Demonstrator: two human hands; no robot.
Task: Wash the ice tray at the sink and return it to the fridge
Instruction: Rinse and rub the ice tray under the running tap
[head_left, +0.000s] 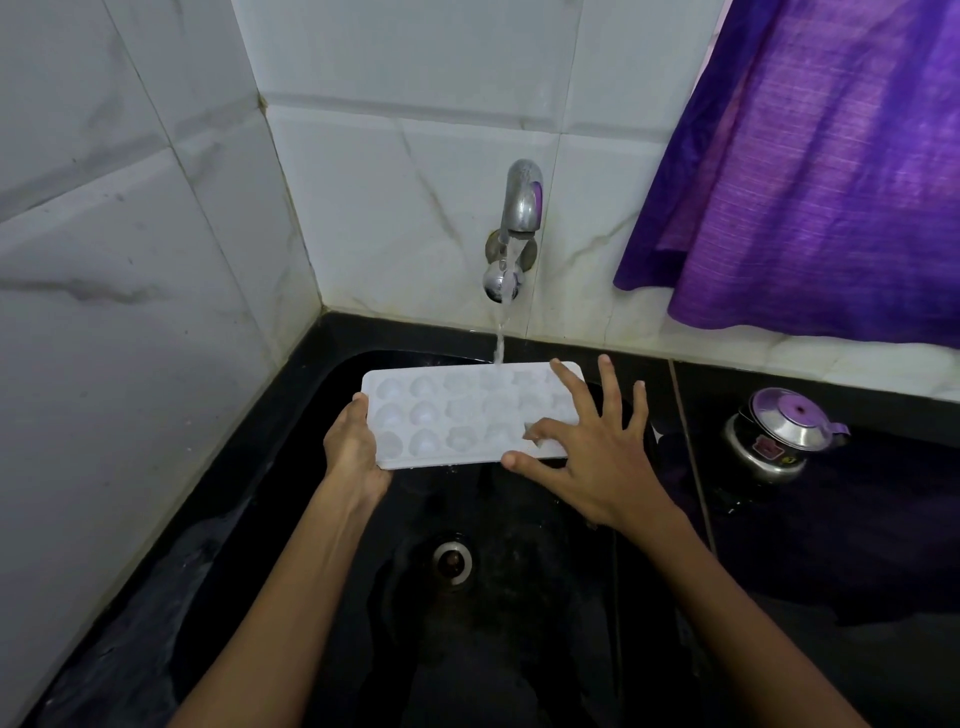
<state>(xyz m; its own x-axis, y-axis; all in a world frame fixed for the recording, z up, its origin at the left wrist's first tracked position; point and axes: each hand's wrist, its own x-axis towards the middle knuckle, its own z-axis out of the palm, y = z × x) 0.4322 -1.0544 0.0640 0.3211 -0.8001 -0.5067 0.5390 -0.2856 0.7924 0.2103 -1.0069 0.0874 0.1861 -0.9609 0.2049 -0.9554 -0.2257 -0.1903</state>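
Observation:
A white ice tray (457, 415) with several heart-shaped and round moulds is held level over the black sink (363, 519). Water runs from the steel tap (522, 200) onto the tray's far edge. My left hand (353, 447) grips the tray's left end. My right hand (592, 447) lies spread over the tray's right end, fingers apart, with fingertips touching its surface.
The drain (453, 560) sits in the sink bottom below the tray. A small steel kettle (779, 434) stands on the black counter to the right. A purple curtain (810, 171) hangs at the upper right. White marble tiles (130, 260) form the left and back walls.

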